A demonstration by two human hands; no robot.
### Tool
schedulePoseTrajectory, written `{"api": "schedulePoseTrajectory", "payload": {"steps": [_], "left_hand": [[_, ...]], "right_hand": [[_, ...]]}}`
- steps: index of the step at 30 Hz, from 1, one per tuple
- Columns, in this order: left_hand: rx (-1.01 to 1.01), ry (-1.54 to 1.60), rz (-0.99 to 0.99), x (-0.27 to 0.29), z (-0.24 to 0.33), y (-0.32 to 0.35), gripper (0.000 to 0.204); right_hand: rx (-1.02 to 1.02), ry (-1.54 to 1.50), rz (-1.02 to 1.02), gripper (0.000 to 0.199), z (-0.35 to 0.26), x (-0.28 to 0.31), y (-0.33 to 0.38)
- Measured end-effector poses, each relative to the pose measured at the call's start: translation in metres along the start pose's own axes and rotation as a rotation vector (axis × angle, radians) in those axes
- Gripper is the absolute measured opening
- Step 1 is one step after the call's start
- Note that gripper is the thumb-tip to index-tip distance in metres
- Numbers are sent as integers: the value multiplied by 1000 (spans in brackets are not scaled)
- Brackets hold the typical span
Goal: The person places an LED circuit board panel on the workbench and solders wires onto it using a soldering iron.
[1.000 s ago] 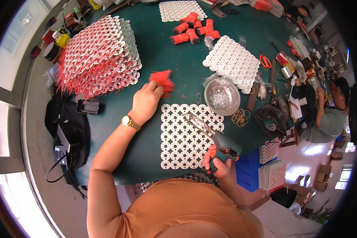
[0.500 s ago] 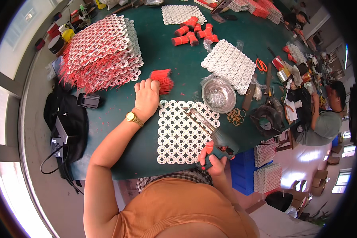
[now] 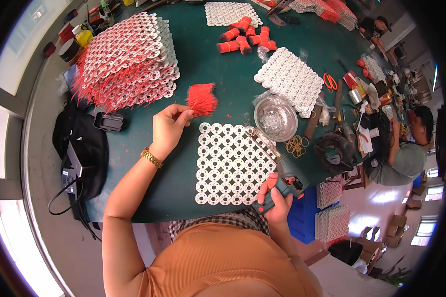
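My left hand [image 3: 171, 127] is closed in a pinch at the lower left edge of a loose pile of short red wires [image 3: 202, 100]. What sits between its fingertips is too small to make out clearly. My right hand [image 3: 276, 202] grips a dark green pistol-handled power tool [image 3: 291, 177]. The tool's long metal nose points away from me, over the right side of a white panel [image 3: 219, 163]. That panel lies flat before me, made of joined round discs with dark centre holes. Next to the tool's nose stands a clear round bowl [image 3: 276, 119] with small shiny bits inside.
A tall stack of disc panels with red wires [image 3: 126, 62] rises at the left. Tied red wire bundles [image 3: 244, 38] lie farther back, near another white panel stack [image 3: 290, 81]. Rubber bands [image 3: 296, 146], orange-handled scissors [image 3: 330, 81] and a co-worker [image 3: 404, 148] are to the right.
My left hand has drawn back from the top of the wire pile to its near edge, fingers now pinched. The tool in my right hand has shifted slightly right.
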State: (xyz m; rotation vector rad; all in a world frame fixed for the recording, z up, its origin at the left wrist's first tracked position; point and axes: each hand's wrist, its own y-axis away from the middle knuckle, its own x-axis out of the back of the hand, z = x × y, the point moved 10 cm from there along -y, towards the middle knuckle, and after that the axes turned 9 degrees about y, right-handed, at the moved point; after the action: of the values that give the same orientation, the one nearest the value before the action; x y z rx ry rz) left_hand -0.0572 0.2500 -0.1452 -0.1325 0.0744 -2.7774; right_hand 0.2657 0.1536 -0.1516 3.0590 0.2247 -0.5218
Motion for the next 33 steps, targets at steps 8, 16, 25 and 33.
{"api": "schedulePoseTrajectory", "payload": {"steps": [8,16,25,33], "left_hand": [[3,-205,-25,-3,-15,24,9],[-280,-594,-63,-25,7,27,6],[-263,-582,-40,-19,5,23,10],[-241,-528,-36,-14,1,22,10]], "right_hand": [[-37,115,-163,38,-4,-31,-24],[-53,424,-321,41,9,-52,-40],[9,892,-480,14,19,-59,-44],[191,1153,-464,8,8,-77,-48]]}}
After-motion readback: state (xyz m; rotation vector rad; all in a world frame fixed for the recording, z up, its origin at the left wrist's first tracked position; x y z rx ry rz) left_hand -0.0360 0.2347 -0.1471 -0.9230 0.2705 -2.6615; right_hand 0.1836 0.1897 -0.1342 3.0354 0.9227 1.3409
